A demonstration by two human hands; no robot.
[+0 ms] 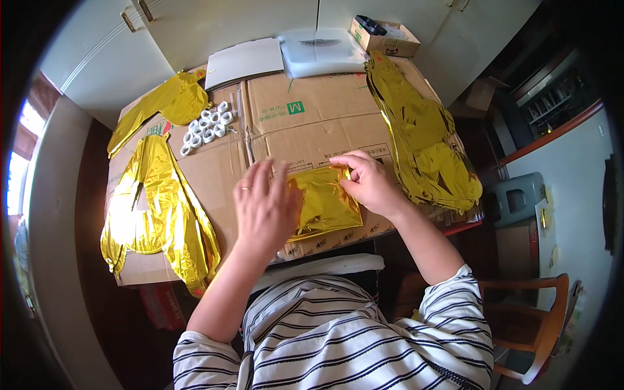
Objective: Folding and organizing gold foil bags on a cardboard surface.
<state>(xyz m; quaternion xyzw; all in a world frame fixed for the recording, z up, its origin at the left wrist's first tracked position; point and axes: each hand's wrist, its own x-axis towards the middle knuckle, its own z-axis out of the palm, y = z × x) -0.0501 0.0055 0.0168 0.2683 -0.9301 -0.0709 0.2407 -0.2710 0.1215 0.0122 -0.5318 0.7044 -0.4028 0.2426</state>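
Head view: left hand (264, 207) flat, right hand (368, 182) seemingly pinching gold foil (323, 203)

Four batches of gold foil balloons (323, 201), roughly ten small white rolls (207, 128), two cardboard boxes (305, 123).

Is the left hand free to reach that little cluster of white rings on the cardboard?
Probably yes. The left hand lies flat on the folded gold foil, and only bare cardboard lies between it and the white rings; it would have to let go of the foil.
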